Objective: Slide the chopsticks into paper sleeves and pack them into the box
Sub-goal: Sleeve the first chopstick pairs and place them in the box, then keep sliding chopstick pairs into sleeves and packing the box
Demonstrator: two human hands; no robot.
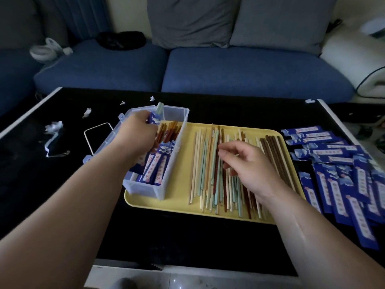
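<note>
The left hand [138,130] holds a sleeved pair [154,118] over the box [177,113]; the right hand [248,163] is on the loose chopsticks [205,163]
The left fingers curl round the blue sleeve, with green tips poking out at its far end. Its long axis runs near-to-far, roughly in line with the clear box beneath, so I judge it need only go down. The right hand's fingers curl among the sticks on the yellow tray [179,203]; I cannot tell whether they pinch one. These sticks also run away from the person, and the empty sleeves [333,184] lie just right of that hand, off the tray. Count: one box, one tray, about five sleeved pairs showing in the box; dozens of loose sticks and some twenty empty sleeves, too overlapped to count exactly
</note>
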